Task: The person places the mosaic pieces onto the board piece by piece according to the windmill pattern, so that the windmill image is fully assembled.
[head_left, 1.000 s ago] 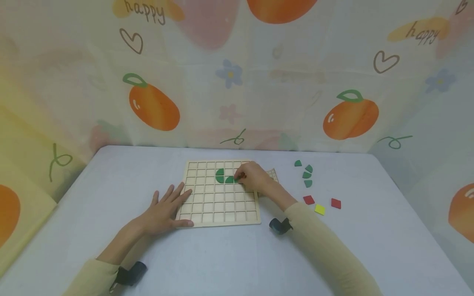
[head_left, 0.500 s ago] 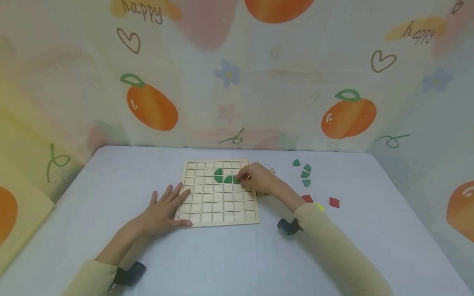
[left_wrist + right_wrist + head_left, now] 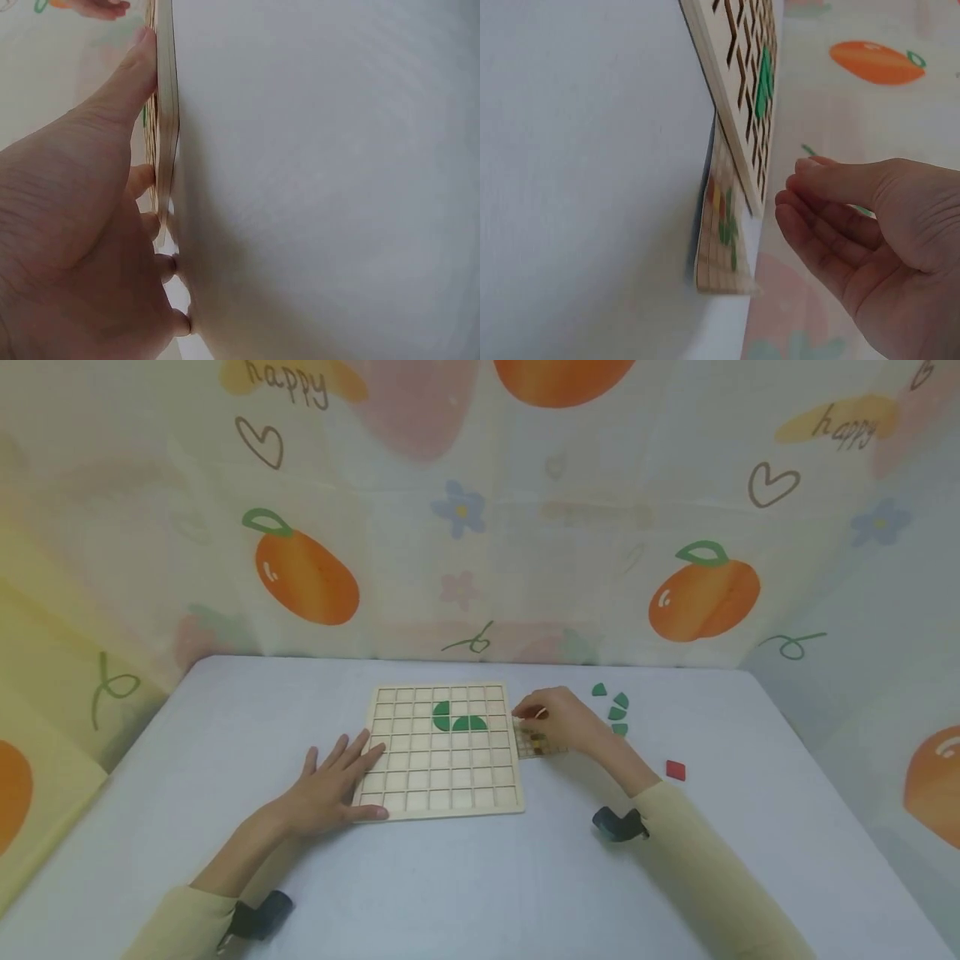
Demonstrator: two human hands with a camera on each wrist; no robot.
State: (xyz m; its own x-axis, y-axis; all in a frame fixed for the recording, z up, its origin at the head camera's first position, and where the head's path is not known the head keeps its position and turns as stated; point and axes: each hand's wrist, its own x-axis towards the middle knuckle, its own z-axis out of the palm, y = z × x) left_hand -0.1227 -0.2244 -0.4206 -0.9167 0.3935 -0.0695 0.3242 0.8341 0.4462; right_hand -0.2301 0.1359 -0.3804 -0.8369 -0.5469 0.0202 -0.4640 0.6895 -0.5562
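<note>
A light wooden grid board point(image 3: 438, 777) lies on the table, with several green quarter-circle pieces point(image 3: 470, 723) set in its upper cells. My left hand point(image 3: 330, 792) is spread along the board's left edge, fingers straight, thumb at the near corner. In the left wrist view the thumb point(image 3: 135, 75) lies along the board's edge. My right hand point(image 3: 562, 718) hovers just right of the board with loosely bent fingers and holds nothing. Below it, a small gridded card point(image 3: 724, 270) with a coloured pattern sticks out from beneath the board's right side, partly covered by the hand.
Several loose green quarter-circle pieces point(image 3: 617, 713) lie right of my right hand. A red diamond-shaped piece point(image 3: 676, 770) sits nearer the front right. Behind the white table point(image 3: 450, 893) hangs a fruit-patterned cloth point(image 3: 555, 568).
My right hand has let go of a green quarter-circle piece, which now lies in the grid, and has moved right off the board. My left hand stays on the board.
</note>
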